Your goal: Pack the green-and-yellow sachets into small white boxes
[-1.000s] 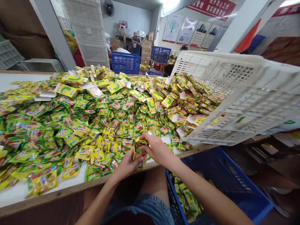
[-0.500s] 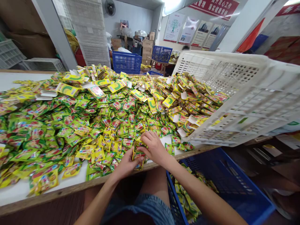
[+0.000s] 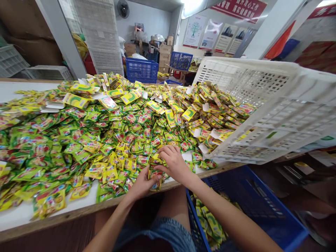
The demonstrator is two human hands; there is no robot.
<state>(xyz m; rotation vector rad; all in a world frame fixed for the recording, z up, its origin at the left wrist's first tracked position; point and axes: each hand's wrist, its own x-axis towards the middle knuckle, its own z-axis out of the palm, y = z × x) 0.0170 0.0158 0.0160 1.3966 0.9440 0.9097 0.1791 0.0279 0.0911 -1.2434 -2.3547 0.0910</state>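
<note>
My left hand (image 3: 143,182) is closed around a small yellow, green and red candy box (image 3: 154,176) at the table's front edge, its thumb across the near face. Just right of and above it, my right hand (image 3: 174,163) has its thumb and fingers apart. Its fingers curve over the pile behind the box and its thumb is close to the box's upper end. Whether a fingertip touches a sachet is hidden. Around both hands lie heaped green candy sachets (image 3: 110,129), with several yellow sachets (image 3: 107,169) to the left.
Filled yellow boxes (image 3: 217,108) spill from a tipped white crate (image 3: 267,122) on the right. Flattened and loose boxes (image 3: 76,100) top the heap. Below the table's wooden edge (image 3: 65,213), a blue crate (image 3: 273,224) holds more yellow-green boxes. Blue crates (image 3: 141,70) stand behind.
My right hand has shifted slightly right, its fingers spreading away from the box's upper end. My left hand keeps the box in nearly the same place.
</note>
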